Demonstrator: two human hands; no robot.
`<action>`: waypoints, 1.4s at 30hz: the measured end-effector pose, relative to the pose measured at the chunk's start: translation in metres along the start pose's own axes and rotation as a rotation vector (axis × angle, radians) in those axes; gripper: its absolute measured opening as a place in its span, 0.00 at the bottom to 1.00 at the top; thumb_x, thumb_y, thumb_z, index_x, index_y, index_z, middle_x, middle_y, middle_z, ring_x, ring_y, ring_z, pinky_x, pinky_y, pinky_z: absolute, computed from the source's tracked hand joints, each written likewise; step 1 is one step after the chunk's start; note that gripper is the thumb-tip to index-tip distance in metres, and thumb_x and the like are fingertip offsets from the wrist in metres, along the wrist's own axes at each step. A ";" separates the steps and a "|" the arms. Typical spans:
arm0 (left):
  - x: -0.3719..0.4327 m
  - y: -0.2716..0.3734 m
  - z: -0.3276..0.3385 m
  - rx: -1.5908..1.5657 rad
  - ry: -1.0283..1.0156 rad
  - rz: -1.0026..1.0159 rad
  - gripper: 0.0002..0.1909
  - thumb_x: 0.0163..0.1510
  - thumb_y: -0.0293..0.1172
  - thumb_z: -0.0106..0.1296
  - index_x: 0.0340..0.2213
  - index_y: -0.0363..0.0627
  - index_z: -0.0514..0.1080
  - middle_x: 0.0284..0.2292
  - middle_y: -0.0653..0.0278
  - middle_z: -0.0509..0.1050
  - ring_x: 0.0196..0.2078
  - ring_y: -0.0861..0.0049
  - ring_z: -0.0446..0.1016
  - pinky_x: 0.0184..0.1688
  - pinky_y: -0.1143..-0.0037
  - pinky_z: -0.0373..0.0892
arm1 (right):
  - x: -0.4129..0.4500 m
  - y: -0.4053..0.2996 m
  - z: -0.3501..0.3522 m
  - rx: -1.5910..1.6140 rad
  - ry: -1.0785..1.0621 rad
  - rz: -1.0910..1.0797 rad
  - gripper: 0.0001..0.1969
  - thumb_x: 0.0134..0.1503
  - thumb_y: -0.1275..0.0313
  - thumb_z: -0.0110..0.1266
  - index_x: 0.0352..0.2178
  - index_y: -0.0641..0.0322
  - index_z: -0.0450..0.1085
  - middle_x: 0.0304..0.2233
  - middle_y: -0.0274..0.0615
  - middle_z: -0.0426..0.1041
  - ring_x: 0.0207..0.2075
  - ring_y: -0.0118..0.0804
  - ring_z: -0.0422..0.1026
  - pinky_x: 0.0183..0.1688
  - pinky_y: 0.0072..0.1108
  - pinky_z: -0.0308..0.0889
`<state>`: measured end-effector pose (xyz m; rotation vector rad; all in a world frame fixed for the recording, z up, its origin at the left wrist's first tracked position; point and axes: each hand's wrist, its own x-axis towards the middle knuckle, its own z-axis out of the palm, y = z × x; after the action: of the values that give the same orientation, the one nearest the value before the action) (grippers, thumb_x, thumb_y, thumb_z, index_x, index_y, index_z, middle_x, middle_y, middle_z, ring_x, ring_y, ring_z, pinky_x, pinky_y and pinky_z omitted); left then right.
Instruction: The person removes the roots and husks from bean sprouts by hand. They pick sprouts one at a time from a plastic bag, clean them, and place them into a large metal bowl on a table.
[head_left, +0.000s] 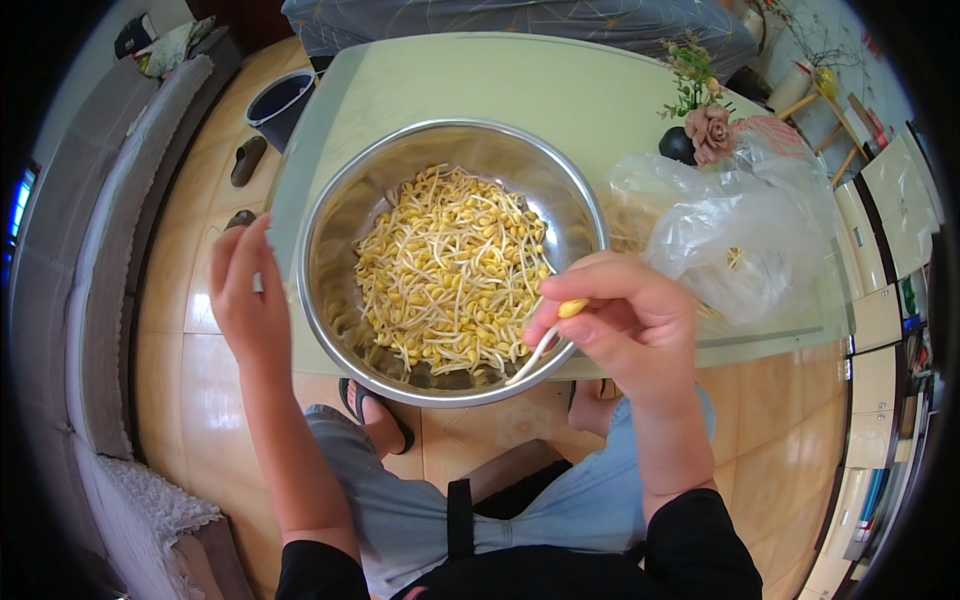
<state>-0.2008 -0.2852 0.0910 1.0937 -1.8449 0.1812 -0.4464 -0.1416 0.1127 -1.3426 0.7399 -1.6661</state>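
A large stainless steel bowl (453, 401) sits at the near edge of the table, with a heap of soybean sprouts (454, 270) inside. Over its right rim, my right hand (622, 315) pinches a single soybean sprout (572, 308) between thumb and fingers. The yellow head of that sprout is at the fingertips, and its white stem hangs down to the left. My left hand (251, 281) is raised beside the table's left edge, apart from the bowl. Its fingers are bent, and whether anything small is between them cannot be made out.
A crumpled clear plastic bag (742, 232) lies on the glass-topped table (480, 75), right of the bowl, with some sprouts in it. Behind the bag stands a dark vase (677, 145) with artificial flowers. A bin (281, 109) and slippers (247, 161) are on the floor at left, near a grey sofa (97, 262).
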 end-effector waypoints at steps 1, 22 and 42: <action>-0.001 -0.013 0.002 -0.003 0.001 0.002 0.12 0.45 0.18 0.47 0.34 0.39 0.71 0.29 0.56 0.70 0.30 0.66 0.69 0.31 0.74 0.66 | 0.001 -0.001 0.001 0.001 -0.041 0.013 0.13 0.49 0.85 0.46 0.39 0.71 0.66 0.31 0.42 0.69 0.33 0.29 0.70 0.36 0.17 0.67; -0.018 -0.027 0.011 0.025 -0.240 -0.101 0.11 0.46 0.20 0.45 0.34 0.41 0.70 0.32 0.55 0.72 0.34 0.61 0.70 0.36 0.72 0.65 | -0.001 -0.003 -0.003 -0.303 -0.120 -0.064 0.10 0.44 0.85 0.53 0.30 0.64 0.66 0.34 0.42 0.69 0.34 0.33 0.72 0.36 0.20 0.67; -0.041 -0.044 0.037 -0.028 -0.226 -0.258 0.18 0.42 0.21 0.50 0.39 0.43 0.67 0.31 0.64 0.68 0.29 0.77 0.66 0.33 0.79 0.65 | -0.058 -0.106 -0.125 -0.924 0.490 0.482 0.08 0.51 0.72 0.48 0.27 0.69 0.67 0.21 0.38 0.66 0.24 0.25 0.64 0.29 0.18 0.61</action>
<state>-0.1861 -0.3067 0.0254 1.3650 -1.8740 -0.1233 -0.5900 -0.0485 0.1447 -1.1545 2.1183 -1.2741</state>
